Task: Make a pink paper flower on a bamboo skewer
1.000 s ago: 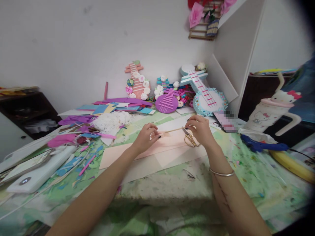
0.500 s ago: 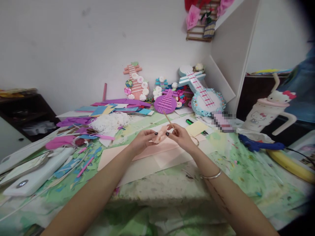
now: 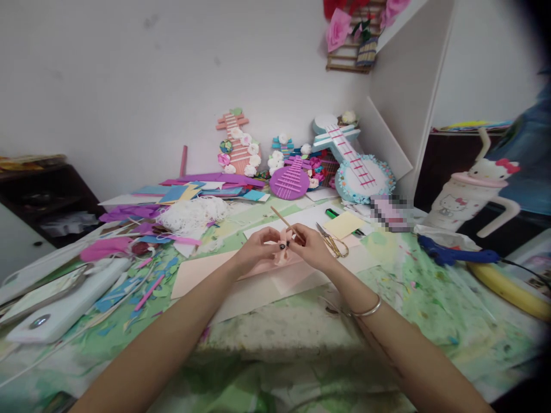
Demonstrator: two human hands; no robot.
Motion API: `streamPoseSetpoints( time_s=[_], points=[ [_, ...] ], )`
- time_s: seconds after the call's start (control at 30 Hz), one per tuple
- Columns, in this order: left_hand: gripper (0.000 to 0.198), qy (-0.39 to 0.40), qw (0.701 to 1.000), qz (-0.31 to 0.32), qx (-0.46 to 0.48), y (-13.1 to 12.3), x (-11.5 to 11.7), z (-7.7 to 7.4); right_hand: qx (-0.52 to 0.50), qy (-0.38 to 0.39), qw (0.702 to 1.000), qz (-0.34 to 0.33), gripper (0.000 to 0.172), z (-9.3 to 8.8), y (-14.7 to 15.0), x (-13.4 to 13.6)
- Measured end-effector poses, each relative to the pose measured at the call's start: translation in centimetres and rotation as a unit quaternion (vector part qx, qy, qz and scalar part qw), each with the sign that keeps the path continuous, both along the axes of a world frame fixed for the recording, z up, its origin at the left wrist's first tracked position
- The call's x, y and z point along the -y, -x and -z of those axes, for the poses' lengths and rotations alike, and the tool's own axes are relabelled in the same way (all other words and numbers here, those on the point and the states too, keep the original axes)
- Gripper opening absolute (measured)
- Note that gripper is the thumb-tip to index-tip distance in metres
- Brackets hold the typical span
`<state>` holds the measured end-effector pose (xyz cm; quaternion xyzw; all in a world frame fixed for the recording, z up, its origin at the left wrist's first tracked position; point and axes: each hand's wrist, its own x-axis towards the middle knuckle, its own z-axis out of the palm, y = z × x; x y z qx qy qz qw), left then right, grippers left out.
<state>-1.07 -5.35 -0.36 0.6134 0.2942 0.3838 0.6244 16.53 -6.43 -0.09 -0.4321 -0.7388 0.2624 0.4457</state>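
My left hand (image 3: 258, 251) is closed, pinching a small crinkled piece of pale pink paper (image 3: 283, 256) between thumb and fingers. Against its other side press the thumb and fingertips of my right hand (image 3: 312, 246). A thin wooden stick (image 3: 279, 215) juts up and to the left from the right hand's grip. Both hands are over sheets of pale pink paper (image 3: 193, 274) lying on the table. Gold-handled scissors (image 3: 334, 243) rest just right of the right hand, near a pale yellow paper piece (image 3: 345, 224).
White shredded paper (image 3: 193, 215), coloured scraps and a white power bank (image 3: 69, 301) lie left. Several decorated paper instruments, one purple (image 3: 289, 182), lean at the back. Right are a blue glue gun (image 3: 451, 250), a banana (image 3: 508, 291) and a tumbler (image 3: 462, 201).
Both thumbs have come together on the pink paper. The stick now points further left. My right hand has shifted left and lower, uncovering the scissors.
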Motion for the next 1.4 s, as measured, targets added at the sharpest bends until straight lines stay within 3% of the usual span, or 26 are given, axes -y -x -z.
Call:
streamPoseSetpoints(
  time_s=[0.17,0.43,0.7,0.93,1.4],
  points=[
    [0.029,-0.042,0.999,-0.007,-0.029,-0.1,-0.1,0.3,0.011,-0.010,1.000,0.009,0.016,0.3,0.3,0.1],
    [0.030,-0.111,0.990,-0.051,-0.074,-0.6,-0.3,0.6,0.037,-0.036,0.998,0.034,0.001,0.6,0.6,0.0],
    [0.023,-0.112,0.991,-0.055,-0.056,-0.5,-0.4,0.7,0.049,-0.030,0.996,0.063,0.008,0.9,0.6,-0.2],
    [0.029,-0.079,0.994,-0.049,-0.056,-1.0,0.4,0.0,0.042,-0.028,0.996,0.075,0.011,0.9,0.5,-0.1],
    [0.019,-0.161,0.977,-0.103,-0.096,-1.2,0.2,0.6,0.016,0.006,0.999,0.042,0.008,1.1,0.7,-0.1]
  ],
)
